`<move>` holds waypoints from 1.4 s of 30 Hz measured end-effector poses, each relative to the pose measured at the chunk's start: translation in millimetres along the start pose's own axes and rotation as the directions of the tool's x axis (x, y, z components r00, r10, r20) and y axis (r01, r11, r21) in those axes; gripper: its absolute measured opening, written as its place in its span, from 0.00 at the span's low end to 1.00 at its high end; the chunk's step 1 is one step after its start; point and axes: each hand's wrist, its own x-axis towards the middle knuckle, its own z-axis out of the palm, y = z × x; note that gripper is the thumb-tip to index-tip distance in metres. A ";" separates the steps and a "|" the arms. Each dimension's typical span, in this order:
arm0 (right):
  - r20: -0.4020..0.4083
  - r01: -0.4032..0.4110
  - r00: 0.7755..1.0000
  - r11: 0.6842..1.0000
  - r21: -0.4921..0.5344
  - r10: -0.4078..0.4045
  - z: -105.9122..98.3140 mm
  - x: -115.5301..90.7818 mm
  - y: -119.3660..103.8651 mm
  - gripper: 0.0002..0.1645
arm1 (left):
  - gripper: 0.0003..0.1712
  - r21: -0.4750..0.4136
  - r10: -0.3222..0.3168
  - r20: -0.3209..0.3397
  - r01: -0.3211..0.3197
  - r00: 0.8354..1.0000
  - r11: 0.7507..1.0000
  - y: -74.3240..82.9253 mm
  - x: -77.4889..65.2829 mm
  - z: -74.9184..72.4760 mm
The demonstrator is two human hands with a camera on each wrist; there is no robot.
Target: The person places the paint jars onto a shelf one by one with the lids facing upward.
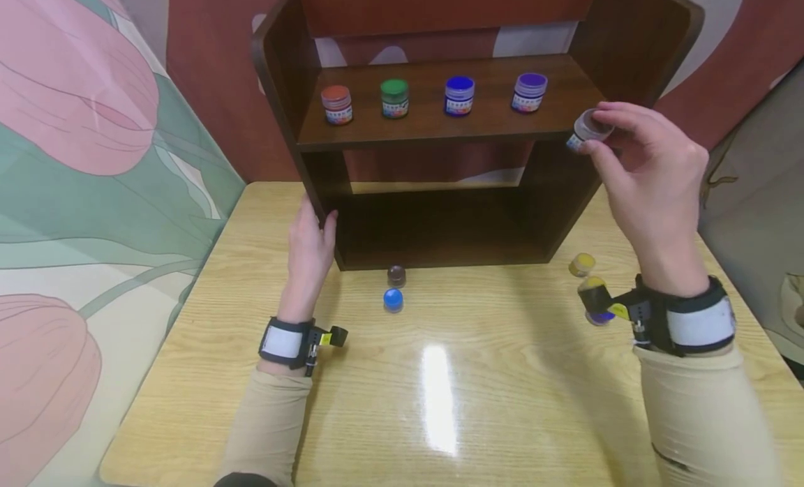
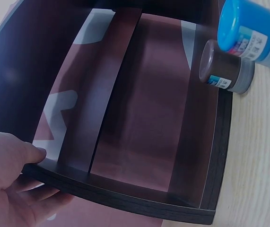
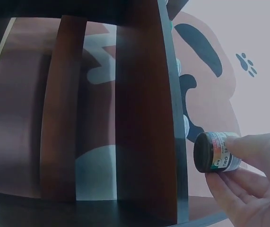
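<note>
Blackish jar [image 3: 215,152] | wht label [image 3: 221,151] | R hand [image 1: 659,159]: pinching jar | L hand [image 1: 309,243]: gripping shelf side [image 1: 284,100]

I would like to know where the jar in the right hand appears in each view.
Head: upper right, the jar in the right hand.
Left wrist: not in it.
Right wrist: right side, below the middle.
Shared landmark: the shelf, visible in all three.

dark brown shelf [image 1: 440,229], black-ended jar [image 3: 203,152], yellowish wood-grained table [image 1: 502,403], pink-and-green floral wall [image 1: 69,68]
</note>
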 end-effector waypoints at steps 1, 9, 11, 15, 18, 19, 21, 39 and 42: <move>-0.002 0.004 1.000 1.000 -0.004 -0.004 -0.1 2.3 -0.1 0.19 | 0.25 -0.001 0.000 0.000 0.000 1.000 1.000 0.2 -0.1 0.0; 0.036 0.052 0.998 0.991 -0.126 -0.048 -0.1 19.6 0.5 0.20 | 0.24 -0.012 0.002 -0.012 -0.002 1.000 1.000 -0.5 0.4 0.7; 0.056 0.052 0.997 0.988 -0.145 -0.044 0.6 23.5 0.7 0.21 | 0.24 -0.015 -0.002 -0.007 0.002 1.000 1.000 -0.1 0.0 0.2; 0.089 0.053 0.995 0.983 -0.176 -0.037 3.0 29.2 1.1 0.21 | 0.25 -0.021 -0.005 0.009 0.005 1.000 1.000 0.4 -0.4 -0.8; 0.101 0.068 0.994 0.979 -0.193 -0.049 5.4 32.8 1.8 0.21 | 0.26 -0.020 -0.006 0.014 0.006 1.000 1.000 0.5 -0.7 -1.5; 0.102 0.073 0.993 0.978 -0.197 -0.054 6.1 33.8 1.9 0.20 | 0.26 -0.021 -0.005 0.013 0.006 1.000 1.000 0.6 -0.8 -1.6; 0.105 0.076 0.993 0.975 -0.210 -0.055 7.1 35.0 1.4 0.20 | 0.26 -0.019 -0.006 0.011 0.006 1.000 1.000 0.8 -0.8 -1.7; 0.095 0.101 0.993 0.937 -0.335 -0.073 23.3 43.7 6.1 0.21 | 0.24 0.002 -0.006 0.000 0.006 1.000 1.000 0.3 -0.3 -0.8; 0.112 0.090 0.992 0.924 -0.371 -0.051 24.7 46.7 2.6 0.22 | 0.25 0.008 -0.015 0.010 0.015 1.000 1.000 0.8 -0.4 -1.4</move>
